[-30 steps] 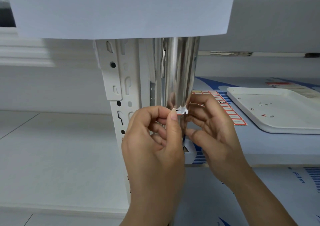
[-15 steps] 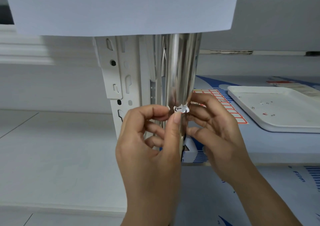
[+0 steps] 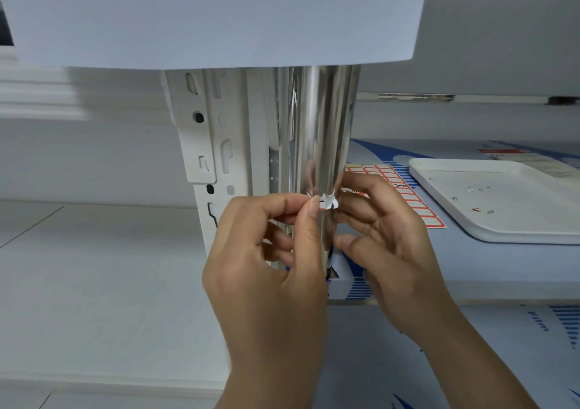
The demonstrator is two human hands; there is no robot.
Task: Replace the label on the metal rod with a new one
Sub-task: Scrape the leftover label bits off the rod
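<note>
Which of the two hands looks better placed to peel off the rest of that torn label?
Probably the left hand: its thumb and forefinger are already at the edge of the torn label on the metal rod. The right hand sits beside and behind the rod, seemingly steadying it.
</note>
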